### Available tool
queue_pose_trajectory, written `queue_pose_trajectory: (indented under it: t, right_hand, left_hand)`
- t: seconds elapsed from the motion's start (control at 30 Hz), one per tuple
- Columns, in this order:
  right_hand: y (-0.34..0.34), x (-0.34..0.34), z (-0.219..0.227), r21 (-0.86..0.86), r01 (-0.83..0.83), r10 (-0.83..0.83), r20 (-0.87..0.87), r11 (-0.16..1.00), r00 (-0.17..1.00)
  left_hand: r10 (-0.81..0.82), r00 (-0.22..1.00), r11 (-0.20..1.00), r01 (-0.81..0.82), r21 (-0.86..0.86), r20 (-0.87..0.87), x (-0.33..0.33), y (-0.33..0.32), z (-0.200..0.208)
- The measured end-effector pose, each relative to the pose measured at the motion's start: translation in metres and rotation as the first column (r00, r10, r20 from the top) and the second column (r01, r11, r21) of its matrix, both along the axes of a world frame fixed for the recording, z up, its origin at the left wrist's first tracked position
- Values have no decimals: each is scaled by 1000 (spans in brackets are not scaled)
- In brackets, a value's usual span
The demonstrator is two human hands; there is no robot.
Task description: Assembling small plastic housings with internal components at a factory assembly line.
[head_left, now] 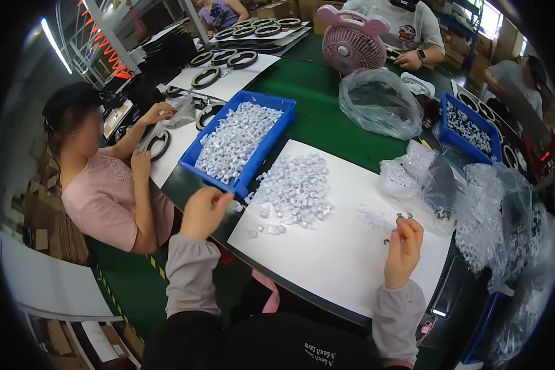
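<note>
My left hand is raised at the near corner of a blue bin full of small white plastic parts. Its thumb and fingertips are pressed together; whatever they hold, if anything, is too small to make out. A loose pile of the same white plastic parts lies on the white sheet, with a few strays in front. On the sheet's right side, my right hand has its fingers curled together beside small dark metal pieces. Its fingertips hide what they pinch. Thin, pale little pieces are scattered just left of it.
Clear bags of small parts crowd the right side, near a phone. Another blue bin, an empty-looking plastic bag and a pink fan stand beyond. A co-worker handles black rings at left.
</note>
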State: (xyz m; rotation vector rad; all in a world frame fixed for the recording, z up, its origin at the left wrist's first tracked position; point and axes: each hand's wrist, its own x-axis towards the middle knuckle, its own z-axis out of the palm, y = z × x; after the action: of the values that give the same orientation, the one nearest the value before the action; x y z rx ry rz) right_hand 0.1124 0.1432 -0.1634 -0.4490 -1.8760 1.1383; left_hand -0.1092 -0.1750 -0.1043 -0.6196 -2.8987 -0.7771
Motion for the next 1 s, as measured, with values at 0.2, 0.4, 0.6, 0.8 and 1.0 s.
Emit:
queue_pose_trajectory:
  t: [0.2,0.4,0.6,0.8,1.0]
  right_hand:
    - [-1,-2,-2,-5,-33,32,-19,999,999]
    - [0,2,-2,38,-46,46,2,998,999]
    - [-4,-1,1,123,-58,55,25,991,998]
    - [-4,-5,-3,88,-86,85,12,992,996]
    - [-2,-2,-5,143,-91,87,38,985,995]
  left_hand:
    - [-296,951,944,305,123,-92,42,6,-68]
    - [-280,953,957,287,48,-117,54,50,-75]
    - [-466,873,875,479,72,-141,38,84,-73]
    - [-429,856,896,444,-16,-288,23,110,-74]
    - [-360,884,880,428,206,-300,12,105,-87]
